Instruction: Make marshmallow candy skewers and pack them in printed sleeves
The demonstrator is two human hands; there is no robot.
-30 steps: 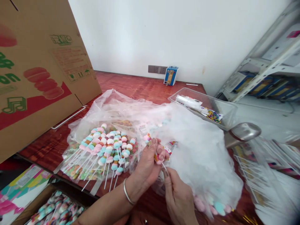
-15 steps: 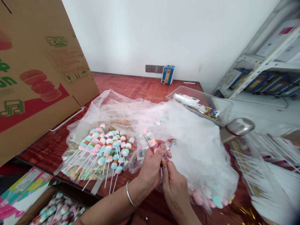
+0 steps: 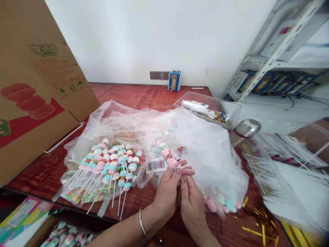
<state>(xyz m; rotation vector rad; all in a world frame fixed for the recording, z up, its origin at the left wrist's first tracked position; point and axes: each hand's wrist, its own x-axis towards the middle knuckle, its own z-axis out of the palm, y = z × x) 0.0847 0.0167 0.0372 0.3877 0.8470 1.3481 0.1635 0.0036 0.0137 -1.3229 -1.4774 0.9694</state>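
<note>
My left hand (image 3: 166,193), with a bangle at the wrist, is closed on the lower end of a wrapped marshmallow stick (image 3: 167,153). Pink and pale marshmallows show through its printed clear wrapper, which slants up and left. Beside it my right hand (image 3: 192,203) pinches the same lower end, thumb against fingers; the stick itself is hidden. A white printed label (image 3: 156,165) lies just left of the hands. Unwrapped marshmallow skewers (image 3: 113,156) in pink, white and blue lie in a heap on clear plastic to the left.
Large clear plastic bags (image 3: 210,151) with marshmallows cover the middle of the red-brown table (image 3: 123,91). Behind stand a plastic tray (image 3: 232,115) and a small blue box (image 3: 174,81). A metal cup (image 3: 248,128) is at right, a big carton (image 3: 31,75) at left. Below sits an open box of wrapped sweets (image 3: 66,236).
The view has swung slightly right, so the table scene sits further left. Both hands have come closer together at the wrapper's lower end, and more of the label shows.
</note>
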